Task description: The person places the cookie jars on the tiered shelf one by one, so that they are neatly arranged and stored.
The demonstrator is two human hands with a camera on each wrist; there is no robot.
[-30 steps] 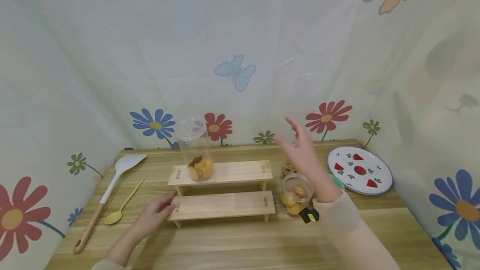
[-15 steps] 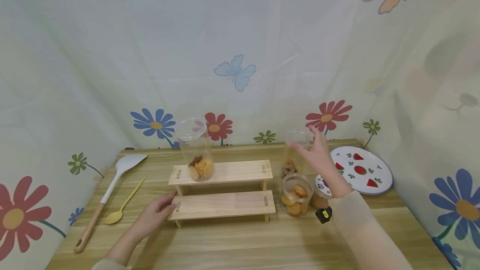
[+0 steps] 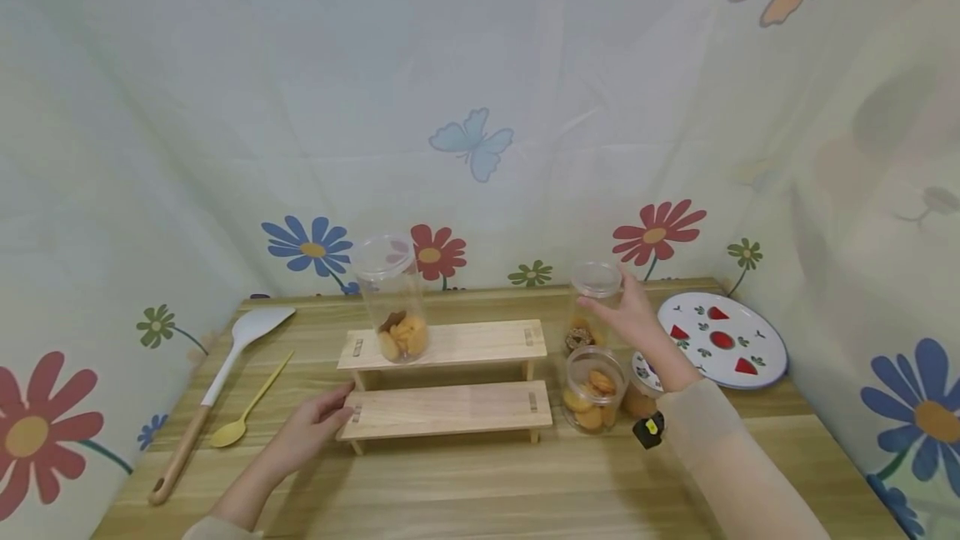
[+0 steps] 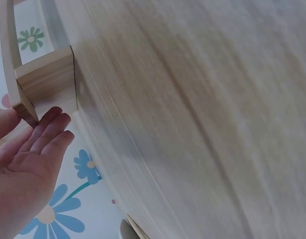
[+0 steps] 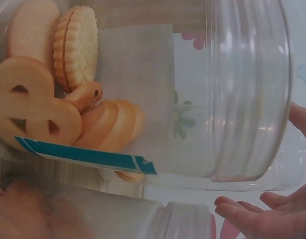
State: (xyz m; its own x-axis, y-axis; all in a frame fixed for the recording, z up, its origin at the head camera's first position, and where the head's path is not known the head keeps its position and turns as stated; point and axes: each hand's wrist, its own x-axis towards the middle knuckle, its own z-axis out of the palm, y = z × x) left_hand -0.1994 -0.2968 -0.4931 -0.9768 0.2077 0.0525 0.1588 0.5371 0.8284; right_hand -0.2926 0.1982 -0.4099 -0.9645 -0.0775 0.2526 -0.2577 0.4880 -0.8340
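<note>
The right hand (image 3: pixel 641 327) is spanning the upper part of a tall jar (image 3: pixel 583 322), thumb across the front and fingers at the right side; whether it is gripping firmly, one cannot tell. The left hand (image 3: pixel 311 427) is pinching the left end of the front shelf (image 3: pixel 450 409) between thumb and fingers, apparently bracing it. The step in hand is seemingly the taking-up of the tall jar. The next move is probably calling for a secure grip and a straight lift, clear of the front jar (image 3: pixel 595 390). The tall jar is standing upright on the tabletop (image 3: pixel 450 490), right of the rear shelf (image 3: pixel 468 344). It is showing transparent walls, a clear lid and a dark speckled ring biscuit (image 3: pixel 579 338) low inside.
</note>
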